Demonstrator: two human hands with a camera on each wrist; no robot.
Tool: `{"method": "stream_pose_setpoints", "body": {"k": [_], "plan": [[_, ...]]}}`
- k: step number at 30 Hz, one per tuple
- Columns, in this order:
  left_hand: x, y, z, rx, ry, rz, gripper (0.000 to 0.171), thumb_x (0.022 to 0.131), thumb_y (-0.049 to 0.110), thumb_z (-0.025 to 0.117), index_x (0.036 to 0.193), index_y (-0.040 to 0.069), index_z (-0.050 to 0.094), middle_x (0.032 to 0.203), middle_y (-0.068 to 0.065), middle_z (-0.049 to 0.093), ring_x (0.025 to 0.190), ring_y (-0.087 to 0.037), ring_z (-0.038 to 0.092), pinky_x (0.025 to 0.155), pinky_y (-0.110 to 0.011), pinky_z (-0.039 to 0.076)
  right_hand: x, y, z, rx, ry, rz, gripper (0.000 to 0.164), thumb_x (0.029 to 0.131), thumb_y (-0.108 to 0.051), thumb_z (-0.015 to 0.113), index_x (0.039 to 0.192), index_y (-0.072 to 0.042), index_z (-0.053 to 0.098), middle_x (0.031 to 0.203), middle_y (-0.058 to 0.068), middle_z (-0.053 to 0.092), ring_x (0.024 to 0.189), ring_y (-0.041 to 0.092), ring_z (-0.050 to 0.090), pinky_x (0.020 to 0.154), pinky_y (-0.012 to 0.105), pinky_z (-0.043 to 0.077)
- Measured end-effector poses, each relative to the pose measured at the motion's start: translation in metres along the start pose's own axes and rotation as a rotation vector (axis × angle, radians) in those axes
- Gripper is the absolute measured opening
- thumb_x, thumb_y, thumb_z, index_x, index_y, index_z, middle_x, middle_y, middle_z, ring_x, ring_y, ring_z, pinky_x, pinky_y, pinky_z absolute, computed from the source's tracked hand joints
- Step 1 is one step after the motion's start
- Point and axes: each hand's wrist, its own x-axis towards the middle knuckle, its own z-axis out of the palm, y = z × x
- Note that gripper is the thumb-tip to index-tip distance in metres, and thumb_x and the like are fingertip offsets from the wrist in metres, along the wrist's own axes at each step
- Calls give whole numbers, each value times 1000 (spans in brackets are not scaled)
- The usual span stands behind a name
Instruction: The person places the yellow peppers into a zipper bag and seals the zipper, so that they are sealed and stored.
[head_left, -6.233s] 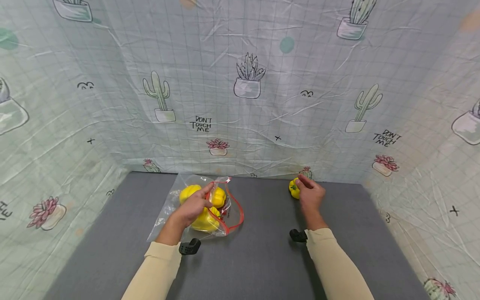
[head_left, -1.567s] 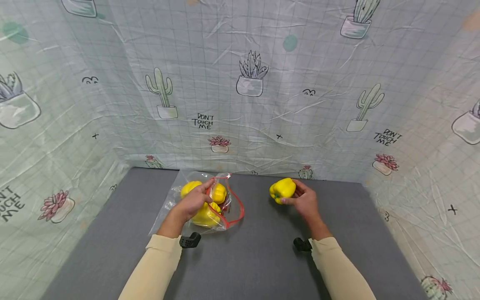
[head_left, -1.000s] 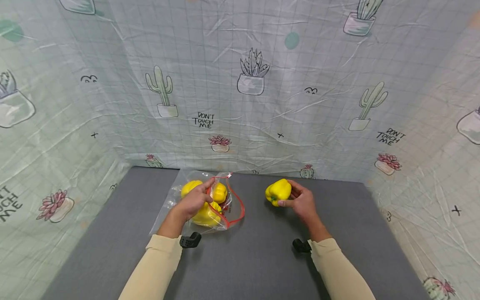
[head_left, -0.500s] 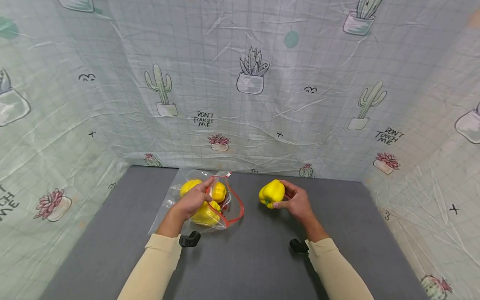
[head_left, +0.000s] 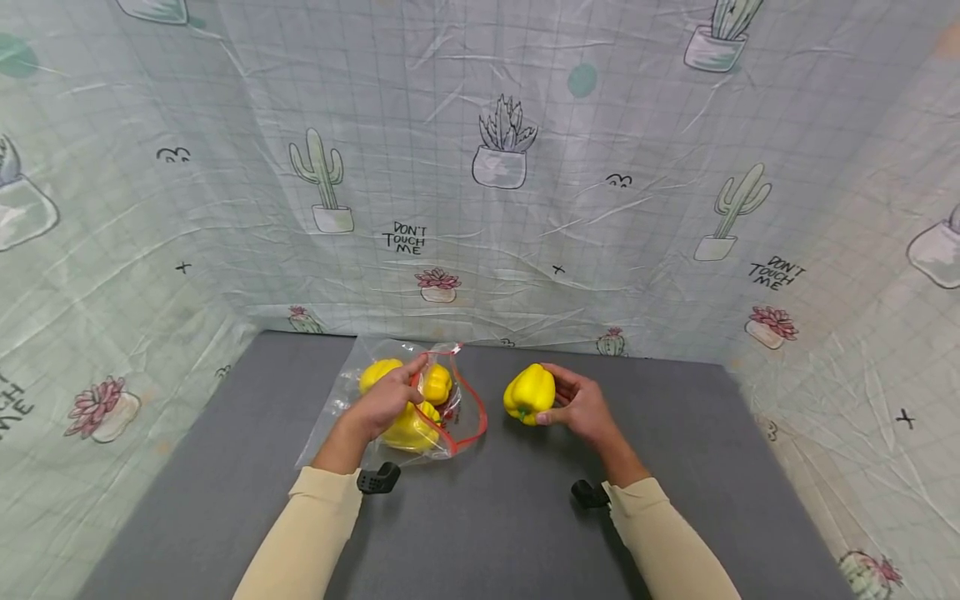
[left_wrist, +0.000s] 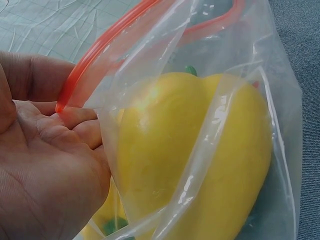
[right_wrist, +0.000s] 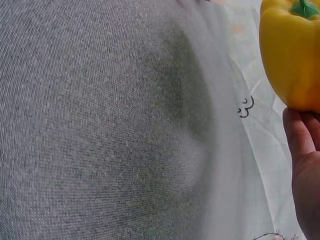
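My left hand [head_left: 384,407] pinches the red-edged mouth of a clear zip bag [head_left: 481,408] lying on the table's left half. Several yellow bell peppers are inside; the nearest pepper [head_left: 409,435] fills much of the left wrist view, a green stem tip showing behind it. The bag's red zip strip [left_wrist: 90,65] runs between my left fingers and the plastic gapes at the right. To the right of the bag, my right hand [head_left: 588,410] holds another yellow bell pepper [head_left: 529,392] by its base, green stem facing me, raised off the table. Its fingertips are partly hidden behind the pepper.
A grey cloth-covered table [head_left: 480,533] spreads beneath both hands. Behind and at both sides hangs a pale curtain [head_left: 555,208] printed with cacti, meeting the table's back edge. Both wrists carry small black cameras, the right camera [head_left: 589,493] low over the cloth.
My right hand first touched the pepper at the table's back right, then lifted it and carried it left, closer to the bag. My left hand stays at the bag's mouth.
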Motion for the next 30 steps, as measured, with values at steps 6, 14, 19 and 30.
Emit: {"method": "stream_pose_setpoints", "body": {"k": [6,14,19,30], "plan": [[-2,1,0,22,-1,3,85,90,-5,43,168,8,11,178,-10,5,165,-36,2,132,-54,13,-1,-3,5,12,-32,-19,85,76,2,88,152,1,50,153,25,55,141,43,55,114,35,48],[1,-2,1,-11,-16,11,83,91,-6,41,167,6,11,178,-9,3,165,-35,1,133,-52,14,-3,-6,8,11,-106,-51,87,76,1,88,153,2,47,154,26,54,141,45,54,114,35,49],[2,-3,1,-32,-16,8,82,91,-5,41,167,6,12,178,-8,2,165,-34,0,133,-52,9,-1,-8,12,11,-160,-67,88,75,-1,89,153,4,47,154,27,53,140,47,54,114,35,49],[0,2,3,-14,-3,-16,84,91,-5,42,168,9,13,178,-7,3,165,-33,0,133,-53,10,1,-15,19,39,-265,-72,90,74,-2,90,153,5,47,154,29,52,140,48,53,110,27,52]]}}
